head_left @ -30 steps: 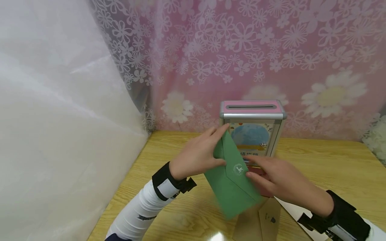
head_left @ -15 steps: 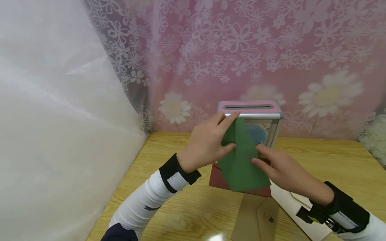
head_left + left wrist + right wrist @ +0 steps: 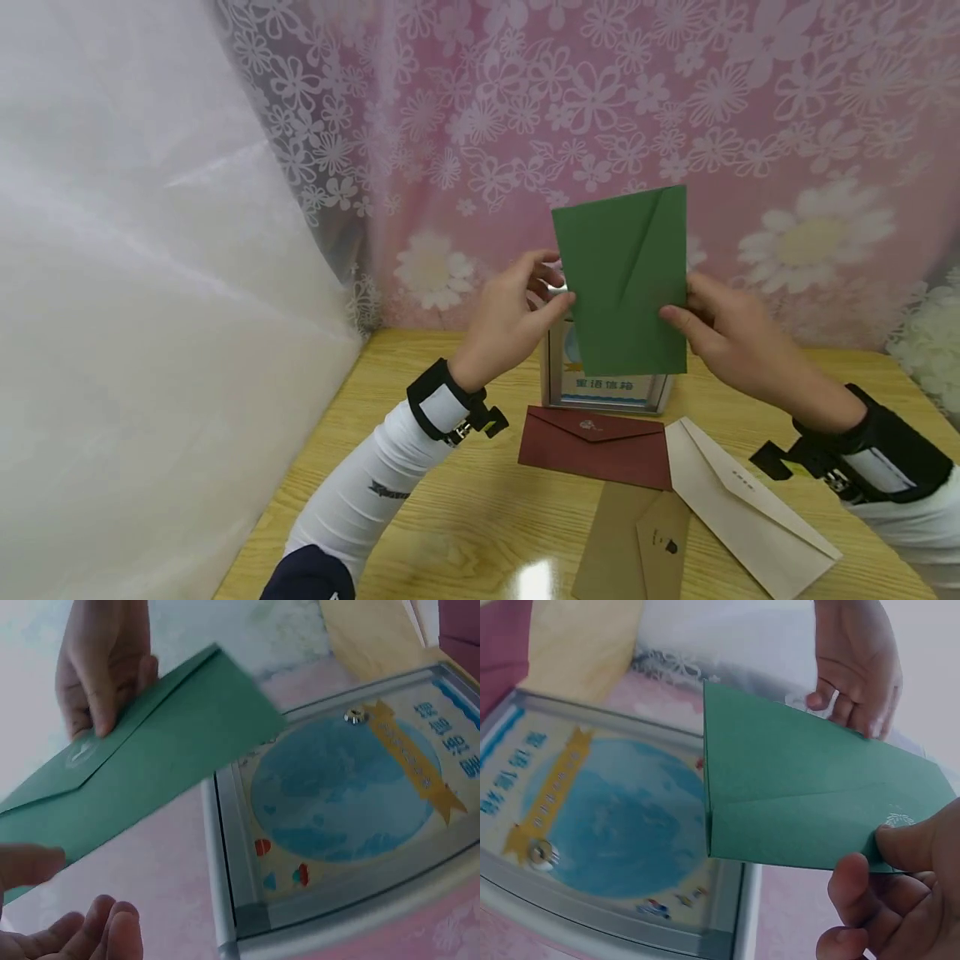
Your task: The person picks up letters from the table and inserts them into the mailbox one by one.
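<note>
A green envelope (image 3: 622,283) is held up, nearly upright, in front of a silver-framed letter box (image 3: 607,387) with a picture panel. My right hand (image 3: 738,337) pinches the envelope's right edge; in the right wrist view its thumb lies by the white seal on the flap. My left hand (image 3: 513,321) is at the opposite edge, its thumb overlapping the envelope in the left wrist view and its fingers (image 3: 86,930) loosely bent, apart from the paper. Whether that thumb touches it is hard to tell. The envelope hides the box's top in the head view.
Before the box lies a dark red envelope (image 3: 592,450), flap up. Nearer me are a brown envelope (image 3: 618,537) and, to its right, a cream envelope (image 3: 738,508), all on the wooden table (image 3: 442,533). A pink flowered curtain (image 3: 480,167) hangs behind, with white sheeting (image 3: 150,292) at left.
The green envelope has been raised from low in front of the box and turned upright. My right hand rose with it; my left hand went from holding its top to its left edge.
</note>
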Demonstrator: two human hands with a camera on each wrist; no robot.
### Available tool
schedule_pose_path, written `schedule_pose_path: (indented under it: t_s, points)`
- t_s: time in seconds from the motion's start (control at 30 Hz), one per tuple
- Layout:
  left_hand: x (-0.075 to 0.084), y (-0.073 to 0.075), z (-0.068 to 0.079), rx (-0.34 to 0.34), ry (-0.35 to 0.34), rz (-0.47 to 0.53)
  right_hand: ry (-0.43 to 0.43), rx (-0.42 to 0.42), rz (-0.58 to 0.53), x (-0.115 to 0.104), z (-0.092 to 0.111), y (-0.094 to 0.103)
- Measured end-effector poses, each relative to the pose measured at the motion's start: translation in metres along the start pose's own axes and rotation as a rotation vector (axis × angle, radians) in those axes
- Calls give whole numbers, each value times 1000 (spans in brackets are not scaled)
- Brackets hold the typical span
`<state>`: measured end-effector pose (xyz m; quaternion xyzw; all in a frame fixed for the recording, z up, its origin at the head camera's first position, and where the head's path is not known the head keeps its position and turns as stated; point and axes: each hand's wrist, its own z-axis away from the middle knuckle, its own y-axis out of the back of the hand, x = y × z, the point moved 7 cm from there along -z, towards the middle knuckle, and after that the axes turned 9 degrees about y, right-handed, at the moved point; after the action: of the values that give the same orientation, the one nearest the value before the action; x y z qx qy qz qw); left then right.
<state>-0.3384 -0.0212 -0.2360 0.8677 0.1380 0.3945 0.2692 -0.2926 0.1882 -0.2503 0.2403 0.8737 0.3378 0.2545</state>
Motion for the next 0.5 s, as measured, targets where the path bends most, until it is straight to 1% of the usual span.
schedule_pose_path:
  t_s: [0.07,0.17,0.27,0.33,0.4,0.5]
  points:
    - [0,-6,-5,-14,-2,19,1,5,6,2,-8,5]
    - [6,-8,-16,6,-46,26,16,24,15,5,-21,12]
    - [15,-3,-31,52,-96,40,34,60,38,8,-35,21]
    - [20,3,-42,82,-113,43,40,81,49,10,-44,26]
    - [23,7,-53,107,-112,27,37,98,50,13,-52,32]
    - [26,10,-66,118,-99,6,34,115,56,18,-62,38]
